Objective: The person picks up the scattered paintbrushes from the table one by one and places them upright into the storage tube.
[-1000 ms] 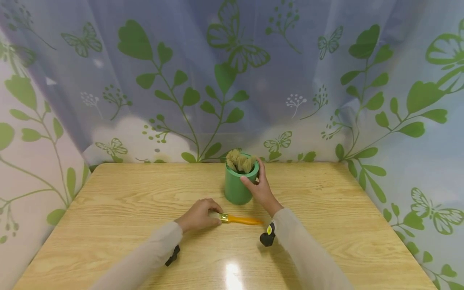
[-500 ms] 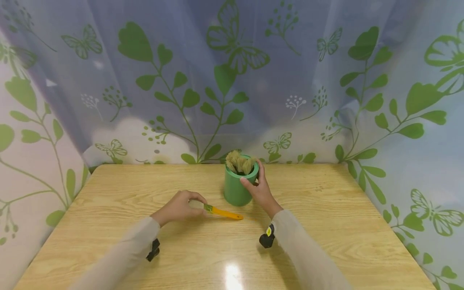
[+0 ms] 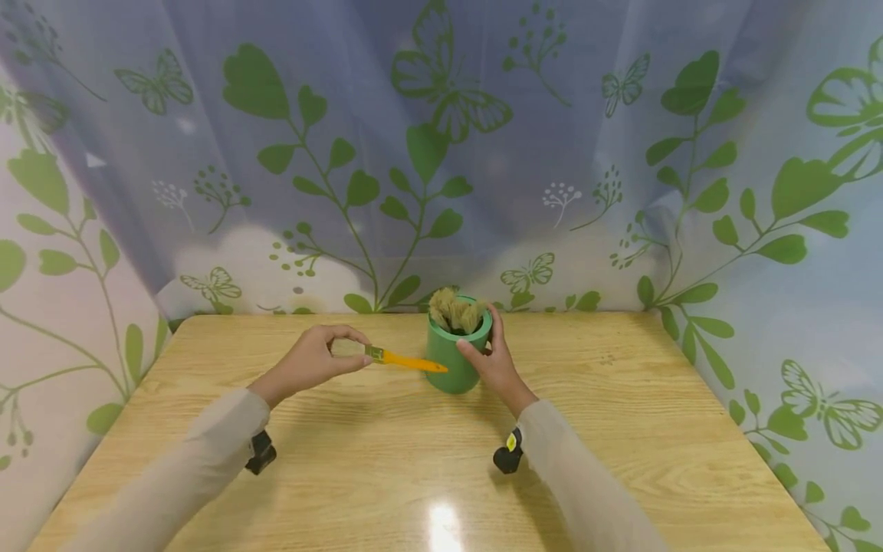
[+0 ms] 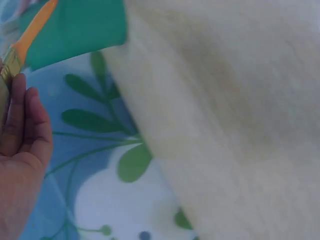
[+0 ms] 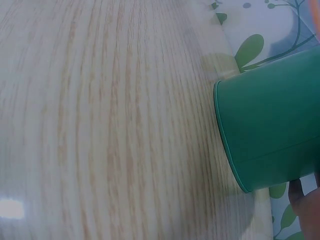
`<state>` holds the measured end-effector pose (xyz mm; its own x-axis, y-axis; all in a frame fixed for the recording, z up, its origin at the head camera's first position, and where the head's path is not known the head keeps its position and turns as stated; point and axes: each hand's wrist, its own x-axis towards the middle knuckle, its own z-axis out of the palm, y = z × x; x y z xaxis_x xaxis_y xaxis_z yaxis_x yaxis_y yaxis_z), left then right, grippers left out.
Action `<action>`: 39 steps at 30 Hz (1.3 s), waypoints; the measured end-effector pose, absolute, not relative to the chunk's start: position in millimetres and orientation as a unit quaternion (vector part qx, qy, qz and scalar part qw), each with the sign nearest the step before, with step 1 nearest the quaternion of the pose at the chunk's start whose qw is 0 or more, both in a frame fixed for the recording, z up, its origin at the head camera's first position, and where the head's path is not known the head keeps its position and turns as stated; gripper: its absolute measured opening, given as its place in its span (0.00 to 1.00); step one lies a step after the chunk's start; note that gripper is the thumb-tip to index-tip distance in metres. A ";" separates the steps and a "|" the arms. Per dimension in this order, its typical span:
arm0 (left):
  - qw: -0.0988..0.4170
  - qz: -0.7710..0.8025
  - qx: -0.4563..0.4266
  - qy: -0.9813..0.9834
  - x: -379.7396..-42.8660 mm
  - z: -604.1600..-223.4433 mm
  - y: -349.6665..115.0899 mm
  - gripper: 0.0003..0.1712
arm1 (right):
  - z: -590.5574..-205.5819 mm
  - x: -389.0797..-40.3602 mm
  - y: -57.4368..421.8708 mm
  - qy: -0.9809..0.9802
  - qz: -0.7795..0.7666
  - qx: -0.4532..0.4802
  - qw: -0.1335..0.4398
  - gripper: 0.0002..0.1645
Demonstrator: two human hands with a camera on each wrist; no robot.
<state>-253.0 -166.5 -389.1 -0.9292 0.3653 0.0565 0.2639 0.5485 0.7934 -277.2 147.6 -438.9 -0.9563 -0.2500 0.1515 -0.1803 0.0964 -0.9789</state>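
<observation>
A paintbrush (image 3: 411,362) with an orange handle and brass-coloured ferrule is held up off the table. My left hand (image 3: 310,362) pinches it around the ferrule, its pale bristles mostly behind the fingers. The handle points right, its end in front of the green cylindrical pot (image 3: 447,364) in the head view. My right hand (image 3: 498,369) grips that pot's right side, thumb at the front and fingers behind. Several tan bristly tufts (image 3: 455,313) stick up out of the pot. In the right wrist view the pot (image 5: 275,117) stands upright on the table, with little of the hand visible.
The wooden table (image 3: 386,483) ends just behind the pot. A curtain (image 3: 331,100) printed with leaves and butterflies hangs around the back and sides. Black wrist cameras are strapped beneath both sleeves.
My left hand has picked the paintbrush up from the table and carried it up and to the left. The right hand and pot have stayed in place.
</observation>
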 end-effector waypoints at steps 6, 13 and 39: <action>0.025 0.443 0.173 0.879 -257.1 -355.8 -165.2 0.24 | -437.4 -276.1 146.9 0.740 -0.656 -0.149 0.020 0.50; -0.034 0.437 0.193 0.878 -265.0 -319.8 -155.2 0.23 | -438.0 -276.0 147.0 0.739 -0.656 -0.152 0.014 0.50; -0.043 0.386 0.224 0.894 -300.0 -271.4 -70.8 0.16 | -439.4 -277.3 147.2 0.739 -0.657 -0.150 0.030 0.51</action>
<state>-300.0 -70.8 -271.4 -0.8964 0.3662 0.2498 0.4330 0.6019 0.6710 -277.3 147.2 -439.4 -0.9533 -0.2604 0.1531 -0.1826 0.0930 -0.9788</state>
